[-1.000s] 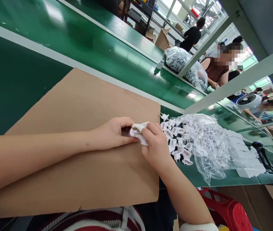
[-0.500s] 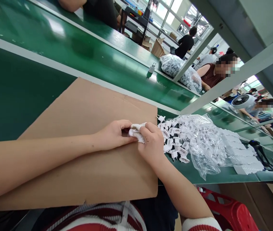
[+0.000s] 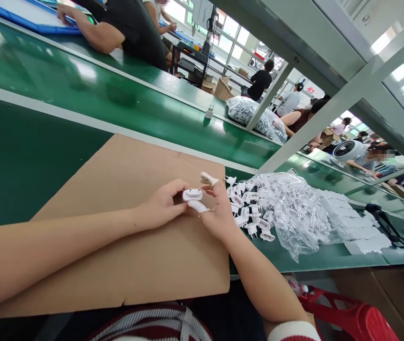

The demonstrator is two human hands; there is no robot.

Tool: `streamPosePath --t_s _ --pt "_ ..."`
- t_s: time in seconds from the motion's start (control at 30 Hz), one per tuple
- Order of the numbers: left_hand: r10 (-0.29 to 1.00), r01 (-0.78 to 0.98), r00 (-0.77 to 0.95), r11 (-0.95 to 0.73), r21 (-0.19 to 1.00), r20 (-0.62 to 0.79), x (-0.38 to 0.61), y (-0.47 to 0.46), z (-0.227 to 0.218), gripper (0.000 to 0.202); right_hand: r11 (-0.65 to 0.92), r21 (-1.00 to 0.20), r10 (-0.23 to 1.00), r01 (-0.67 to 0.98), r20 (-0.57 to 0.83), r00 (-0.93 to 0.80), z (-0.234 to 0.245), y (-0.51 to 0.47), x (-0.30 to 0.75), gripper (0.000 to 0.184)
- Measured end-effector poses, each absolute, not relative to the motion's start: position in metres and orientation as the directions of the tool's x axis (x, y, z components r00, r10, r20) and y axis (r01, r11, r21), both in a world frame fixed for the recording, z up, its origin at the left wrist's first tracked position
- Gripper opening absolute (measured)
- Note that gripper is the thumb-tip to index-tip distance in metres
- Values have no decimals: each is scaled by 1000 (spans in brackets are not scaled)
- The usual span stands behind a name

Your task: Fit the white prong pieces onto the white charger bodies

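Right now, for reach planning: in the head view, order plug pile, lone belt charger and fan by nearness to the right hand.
1. Plug pile, just right of the right hand.
2. Lone charger, ahead on the belt.
3. Fan, far right.

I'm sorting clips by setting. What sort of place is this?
Most likely a factory assembly line: a long green conveyor belt, a heap of white plug parts spilling from a clear bag, and other people seated along the benches. The left hand holds one plug part.
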State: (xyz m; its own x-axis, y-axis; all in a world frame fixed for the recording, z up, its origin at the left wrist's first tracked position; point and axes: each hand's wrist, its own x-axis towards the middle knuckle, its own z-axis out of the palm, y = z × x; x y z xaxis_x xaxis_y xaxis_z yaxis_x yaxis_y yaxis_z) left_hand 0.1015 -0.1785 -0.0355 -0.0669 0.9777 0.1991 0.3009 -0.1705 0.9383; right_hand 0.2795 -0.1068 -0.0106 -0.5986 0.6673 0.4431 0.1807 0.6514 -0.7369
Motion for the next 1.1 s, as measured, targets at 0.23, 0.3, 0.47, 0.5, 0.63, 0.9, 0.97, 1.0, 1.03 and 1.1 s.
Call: streamPosePath --t_s 0.23,0.3,0.47,0.5,0.63,0.9,0.97,1.0,1.03,1.1 --pt "885 206 28 -460 863 465 93 -183 -28 25 691 -714 613 114 495 -616 1 -105 284 23" --pt "891 145 57 -453 879 450 90 -184 -27 28 717 -685 605 130 518 -605 3 -107 285 24" --pt "923 158 -59 -368 916 381 92 -185 -29 39 777 -614 545 136 550 -633 3 -110 285 26" --pt "930 167 -73 -344 924 360 93 -185 -28 40 783 -608 537 133 551 -638 2 -111 285 27" --pt "948 180 -96 -284 942 304 93 -186 -26 43 782 -612 531 118 556 -639 1 -112 284 31" --pt "936 127 -9 -348 929 352 89 -187 -29 31 786 -605 536 127 564 -629 5 -112 286 29" --pt "933 117 2 -357 927 359 89 -186 -29 30 786 -605 535 128 563 -630 4 -112 286 30" --pt "933 111 3 -357 928 359 89 -186 -29 29 787 -603 534 128 563 -630 4 -112 286 30" --pt "934 105 5 -356 929 357 89 -186 -28 29 789 -601 533 129 564 -631 3 -111 286 30" --pt "934 94 5 -356 930 357 89 -186 -26 27 793 -595 528 131 563 -636 3 -111 286 28"
